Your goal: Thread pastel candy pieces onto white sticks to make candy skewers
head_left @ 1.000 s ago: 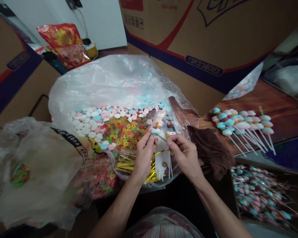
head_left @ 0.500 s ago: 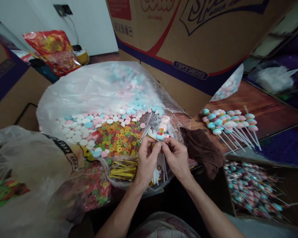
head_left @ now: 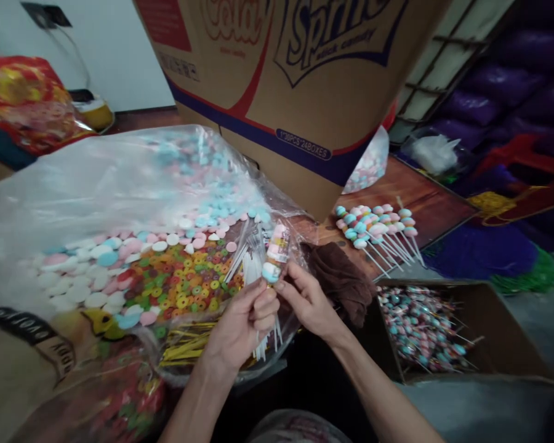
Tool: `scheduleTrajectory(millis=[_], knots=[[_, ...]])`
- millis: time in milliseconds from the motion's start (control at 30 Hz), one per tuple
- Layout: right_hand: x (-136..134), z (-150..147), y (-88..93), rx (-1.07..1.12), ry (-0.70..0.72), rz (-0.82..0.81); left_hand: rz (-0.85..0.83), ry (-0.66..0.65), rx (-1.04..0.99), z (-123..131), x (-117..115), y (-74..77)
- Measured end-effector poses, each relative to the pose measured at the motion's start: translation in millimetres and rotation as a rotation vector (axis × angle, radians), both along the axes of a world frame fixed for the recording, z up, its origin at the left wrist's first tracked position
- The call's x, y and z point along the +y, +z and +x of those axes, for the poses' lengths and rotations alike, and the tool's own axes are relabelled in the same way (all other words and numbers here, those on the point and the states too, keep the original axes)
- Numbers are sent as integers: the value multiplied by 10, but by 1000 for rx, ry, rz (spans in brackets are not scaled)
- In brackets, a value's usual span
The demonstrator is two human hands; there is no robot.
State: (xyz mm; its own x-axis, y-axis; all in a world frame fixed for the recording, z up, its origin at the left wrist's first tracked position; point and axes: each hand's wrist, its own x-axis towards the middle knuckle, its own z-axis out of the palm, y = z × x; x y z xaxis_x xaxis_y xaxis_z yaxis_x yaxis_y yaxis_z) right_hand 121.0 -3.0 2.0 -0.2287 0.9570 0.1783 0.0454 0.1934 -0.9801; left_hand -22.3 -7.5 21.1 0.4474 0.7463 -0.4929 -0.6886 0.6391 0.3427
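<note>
My left hand (head_left: 244, 317) and my right hand (head_left: 305, 298) meet at the base of a wrapped candy stick (head_left: 274, 252), a stack of pink, white and blue discs in clear film pointing up and away. Both hands pinch at its lower end, fingers closed. Just below them lie loose white sticks (head_left: 268, 338) and gold twist ties (head_left: 189, 344). Behind the hands a big clear bag (head_left: 96, 184) holds pastel disc candies (head_left: 96, 258) and colourful ring candies (head_left: 184, 283).
A large printed cardboard box (head_left: 286, 74) stands behind. A brown cloth (head_left: 341, 280) lies to the right, then a row of unwrapped candy sticks (head_left: 378, 227) on a wooden surface. An open carton (head_left: 503, 363) at lower right holds several wrapped sticks. More bags of candy sit lower left.
The view has swung to the right. My right hand, first apart holding a gold tie, has closed in on the base of the candy stick beside my left hand.
</note>
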Motion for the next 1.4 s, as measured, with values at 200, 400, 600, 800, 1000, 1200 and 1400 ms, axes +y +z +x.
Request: scheduleTrajectory(millis=[200,400,600,800,1000,1200,1400], knots=[[-9,-4,-55,-292,-179,166,235,111,465,214,-47,-91],[-50,28,-31,-254,-192,152,431,125,636,269,-88,-104],[-91,-12,46,-292,-270,143,489,120,598,223,-52,-89],[-119,-48,38,-291,-350,160,587,152,802,219,-70,-157],[-120,-88,-55,-21,-263,-129,309,246,580,264,-43,-144],[-147,51,-112,-347,-408,398,13,120,154,237,41,-94],[-106,332,-121,-706,-239,737,-217,55,-34,260,63,-85]])
